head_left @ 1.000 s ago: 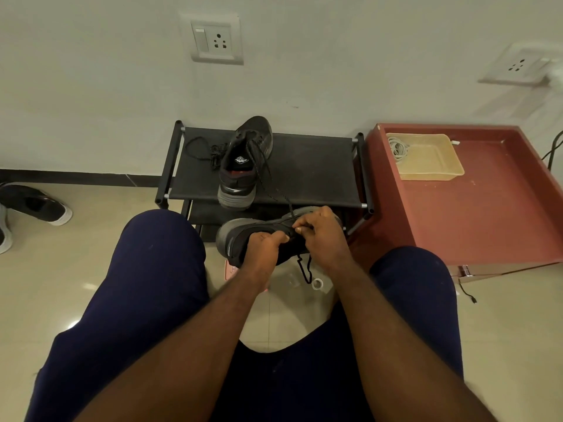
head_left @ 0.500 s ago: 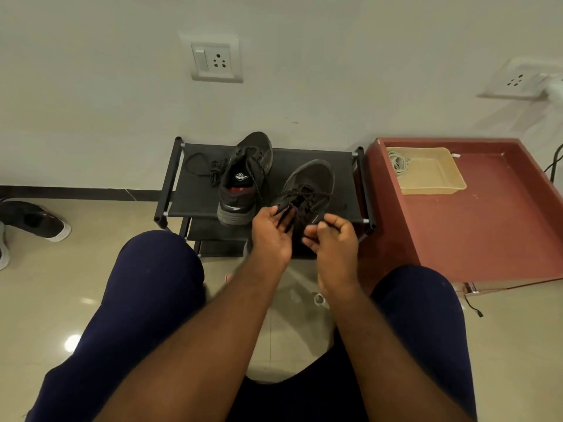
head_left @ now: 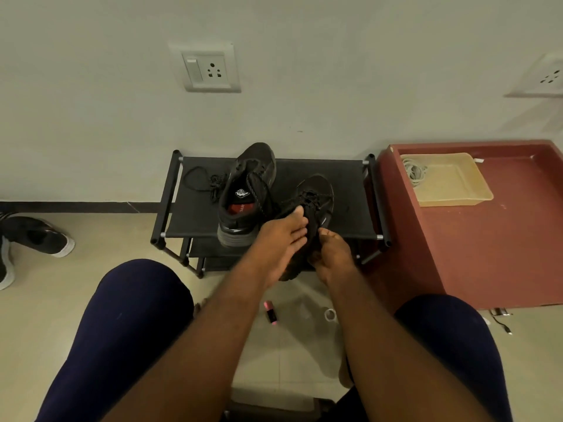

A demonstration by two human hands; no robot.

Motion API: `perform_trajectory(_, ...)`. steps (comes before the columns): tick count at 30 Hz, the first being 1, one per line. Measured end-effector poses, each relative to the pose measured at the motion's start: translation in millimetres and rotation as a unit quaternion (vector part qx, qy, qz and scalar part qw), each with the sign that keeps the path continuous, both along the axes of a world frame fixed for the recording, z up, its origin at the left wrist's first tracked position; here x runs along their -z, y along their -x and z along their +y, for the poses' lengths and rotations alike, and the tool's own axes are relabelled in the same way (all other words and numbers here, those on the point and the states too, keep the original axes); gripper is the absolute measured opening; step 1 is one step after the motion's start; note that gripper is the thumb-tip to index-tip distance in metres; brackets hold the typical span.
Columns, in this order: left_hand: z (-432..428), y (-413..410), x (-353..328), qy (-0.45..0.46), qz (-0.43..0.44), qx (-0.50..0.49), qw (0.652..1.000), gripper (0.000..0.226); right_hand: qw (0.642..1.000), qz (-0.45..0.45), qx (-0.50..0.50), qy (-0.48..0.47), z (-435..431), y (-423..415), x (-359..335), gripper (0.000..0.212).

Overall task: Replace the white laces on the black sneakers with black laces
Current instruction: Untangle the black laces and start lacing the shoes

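the nearer sneaker (head_left: pixel 318 193) is set at the front edge of the shoe rack (head_left: pixel 350 190), right of centre, its long axis run from the heel, overhanging the edge toward the person, to the toe near the wall. the heel end is gripped by the right hand (head_left: pixel 333 254), fingers curled round it; the left hand (head_left: pixel 283 236) is laid along the black lace (head_left: pixel 307 197) with fingers straight, tips toward the toe. the lace is thus found just ahead of the left fingertips, so the left hand is judged nearer for tightening it. the other sneaker (head_left: pixel 243 196) is stood just to the left.
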State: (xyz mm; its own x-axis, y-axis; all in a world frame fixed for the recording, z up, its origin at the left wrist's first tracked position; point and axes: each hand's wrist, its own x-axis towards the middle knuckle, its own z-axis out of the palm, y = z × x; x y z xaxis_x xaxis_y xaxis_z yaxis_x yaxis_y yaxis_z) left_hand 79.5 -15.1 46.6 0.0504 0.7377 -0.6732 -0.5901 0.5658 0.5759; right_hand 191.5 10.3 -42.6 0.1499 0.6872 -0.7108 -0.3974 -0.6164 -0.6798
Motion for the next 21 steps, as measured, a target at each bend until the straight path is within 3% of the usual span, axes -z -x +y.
perform_trajectory(2, -21, 30, 10, 0.024, 0.099, -0.025, 0.995, 0.026, 1.0, 0.017, 0.011, -0.007, 2, -1, 9, 0.022)
perform_trajectory(4, -32, 63, 30, 0.086, 0.156, -0.121, 0.976, 0.027, 0.999, 0.037, 0.027, -0.009, 5, -2, 15, 0.024)
perform_trajectory(7, -22, 95, 67, 0.158, 0.09, -0.169, 0.969, 0.034, 0.997, 0.065, 0.043, -0.01, 8, -7, 19, 0.029)
perform_trajectory(9, -8, 108, 84, 0.148, 0.063, -0.173, 0.972, 0.038, 0.996, 0.078, 0.046, -0.001, 7, -12, 20, 0.03)
perform_trajectory(12, 13, 120, 94, 0.104, 0.032, -0.193, 0.975, 0.022, 0.995, 0.09, 0.048, 0.012, 6, -19, 25, 0.026)
perform_trajectory(21, -5, 117, 100, 0.122, 0.037, -0.236, 0.963, 0.026, 0.996, 0.07, 0.045, 0.015, -25, -21, 21, 0.025)
